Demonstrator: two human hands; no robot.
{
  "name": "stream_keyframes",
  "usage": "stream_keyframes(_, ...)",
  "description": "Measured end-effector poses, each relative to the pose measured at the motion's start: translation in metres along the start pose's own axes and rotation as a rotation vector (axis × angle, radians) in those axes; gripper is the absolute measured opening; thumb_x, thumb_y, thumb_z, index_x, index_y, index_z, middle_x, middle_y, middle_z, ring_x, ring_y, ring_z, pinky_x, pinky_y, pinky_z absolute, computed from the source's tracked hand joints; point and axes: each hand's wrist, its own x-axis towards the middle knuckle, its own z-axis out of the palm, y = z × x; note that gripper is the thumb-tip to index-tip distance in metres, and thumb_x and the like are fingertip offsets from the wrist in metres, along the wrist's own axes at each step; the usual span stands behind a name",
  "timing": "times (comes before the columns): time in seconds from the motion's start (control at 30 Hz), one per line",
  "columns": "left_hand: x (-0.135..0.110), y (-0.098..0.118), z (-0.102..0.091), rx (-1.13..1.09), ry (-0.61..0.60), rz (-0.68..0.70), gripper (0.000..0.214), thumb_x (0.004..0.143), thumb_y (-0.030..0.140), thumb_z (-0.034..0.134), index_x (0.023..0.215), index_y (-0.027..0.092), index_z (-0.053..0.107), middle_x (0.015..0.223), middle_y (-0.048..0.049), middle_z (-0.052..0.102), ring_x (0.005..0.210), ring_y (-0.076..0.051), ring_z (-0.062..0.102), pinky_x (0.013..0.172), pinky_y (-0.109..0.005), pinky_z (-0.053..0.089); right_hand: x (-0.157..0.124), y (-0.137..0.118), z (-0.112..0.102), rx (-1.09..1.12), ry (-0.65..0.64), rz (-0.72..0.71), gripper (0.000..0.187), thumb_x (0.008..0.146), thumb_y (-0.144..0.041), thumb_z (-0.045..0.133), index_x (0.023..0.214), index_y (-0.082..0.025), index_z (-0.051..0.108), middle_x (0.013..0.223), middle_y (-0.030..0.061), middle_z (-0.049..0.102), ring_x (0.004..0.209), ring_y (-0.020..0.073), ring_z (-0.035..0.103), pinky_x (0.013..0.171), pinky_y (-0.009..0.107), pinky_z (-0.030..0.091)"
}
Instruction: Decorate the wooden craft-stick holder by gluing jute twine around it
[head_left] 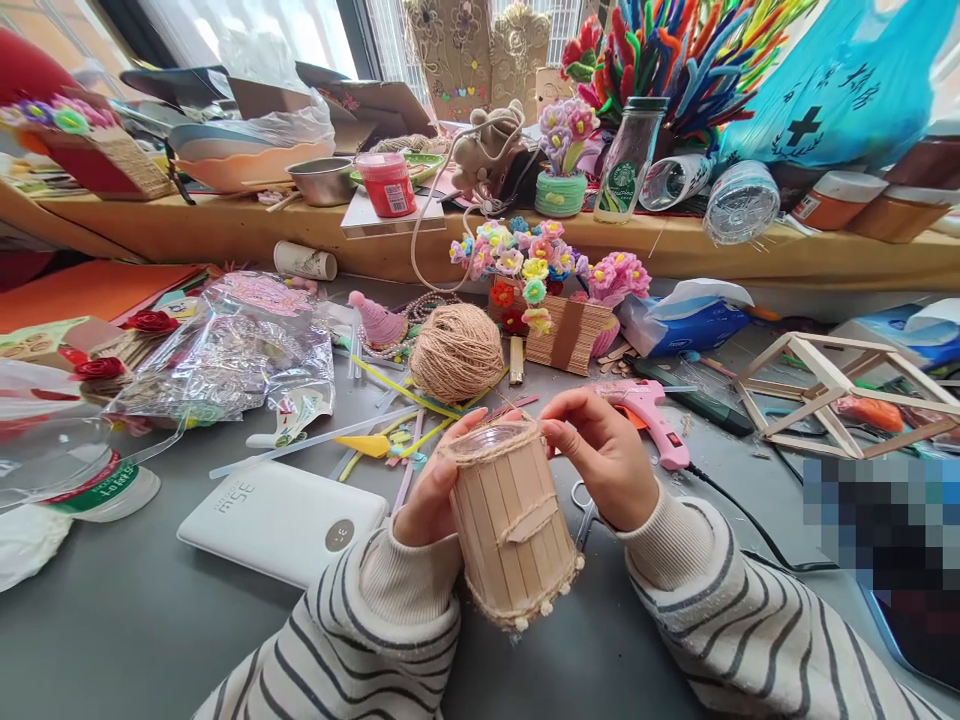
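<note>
A small cup [517, 525] is covered with upright wooden craft sticks and tilted above the table. Twine [495, 447] rings its clear rim, and a braided cord with small pale knobs edges its base. On its front sits a short horizontal stick piece with twine. My left hand [429, 495] is wrapped round the cup's left side. At the right of the rim, my right hand [606, 458] has thumb and fingers pinched on the twine. Behind the cup lies a ball of twine [457, 352]. Scissors [583, 505] show partly beneath my right hand.
A pink glue gun [651, 408] with a black cord lies at the right, near a wooden stick frame [825, 385]. The white power bank [277, 515] is at the left. Plastic packets [247, 345], glue sticks and yarn flowers [536, 265] crowd the back, below a full shelf.
</note>
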Motion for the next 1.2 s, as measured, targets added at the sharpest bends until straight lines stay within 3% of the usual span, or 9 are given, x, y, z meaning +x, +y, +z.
stream_keyframes(0.2,-0.001,-0.004,0.002,-0.079,-0.018,0.034,0.052,0.068,0.051,0.077,0.11,0.023,0.066,0.137,-0.0108,0.061,0.135,-0.036,0.048,0.114,-0.053,0.033,-0.002,0.0,0.003,-0.005,0.023,-0.003,0.031,0.076,-0.05,0.071,0.076,-0.021,0.06,0.07,-0.0007,0.06,0.058,0.0107,0.055,0.05,0.022,0.054)
stream_keyframes(0.47,0.004,-0.007,-0.005,0.086,-0.026,0.219,0.065,0.062,0.048,0.082,0.117,0.025,0.057,0.139,-0.0143,0.058,0.129,-0.035,0.054,0.108,-0.051,0.041,-0.013,-0.001,0.007,-0.046,0.114,0.003,0.013,0.084,-0.034,0.067,0.085,-0.022,0.063,0.079,0.0014,0.069,0.07,0.0127,0.067,0.064,0.023,0.059)
stream_keyframes(0.63,0.002,-0.011,-0.007,0.136,0.028,0.367,0.066,0.063,0.046,0.082,0.12,0.026,0.055,0.141,-0.0133,0.057,0.123,-0.03,0.06,0.104,-0.043,0.045,-0.035,-0.009,0.004,-0.359,0.08,-0.116,0.02,0.094,-0.028,0.051,0.109,-0.023,0.064,0.107,0.0079,0.072,0.097,0.0189,0.07,0.083,0.033,0.059)
stream_keyframes(0.73,0.0,-0.016,-0.006,0.162,0.041,0.517,0.062,0.067,0.038,0.081,0.122,0.025,0.056,0.139,-0.0119,0.06,0.121,-0.027,0.062,0.103,-0.037,0.047,-0.051,-0.009,0.004,-0.603,-0.01,-0.297,0.035,0.098,-0.029,0.044,0.131,-0.024,0.053,0.131,0.0095,0.063,0.119,0.0211,0.06,0.098,0.038,0.053)
stream_keyframes(0.87,-0.001,-0.022,-0.007,0.233,-0.027,0.729,0.065,0.069,0.027,0.08,0.129,0.022,0.054,0.139,-0.0131,0.06,0.121,-0.025,0.062,0.102,-0.031,0.049,-0.068,-0.001,0.009,-0.867,-0.025,-0.495,0.062,0.098,-0.054,0.034,0.15,-0.021,0.031,0.157,0.0086,0.033,0.143,0.0268,0.031,0.115,0.046,0.033)
stream_keyframes(0.97,0.0,-0.023,-0.009,0.268,-0.04,0.788,0.066,0.07,0.023,0.079,0.13,0.02,0.053,0.14,-0.0132,0.058,0.122,-0.024,0.062,0.103,-0.028,0.048,-0.073,0.004,0.01,-0.937,-0.049,-0.485,0.075,0.096,-0.064,0.022,0.155,-0.018,0.019,0.163,0.0057,0.016,0.148,0.0283,0.018,0.117,0.045,0.027)
stream_keyframes(1.2,-0.004,-0.02,-0.001,0.314,0.004,0.785,0.063,0.067,0.025,0.082,0.125,0.023,0.056,0.139,-0.0108,0.06,0.119,-0.026,0.063,0.102,-0.032,0.049,-0.072,0.001,0.009,-0.92,-0.118,-0.443,0.081,0.093,-0.069,0.015,0.155,-0.017,0.017,0.165,0.0031,0.011,0.15,0.0271,0.013,0.121,0.042,0.018)
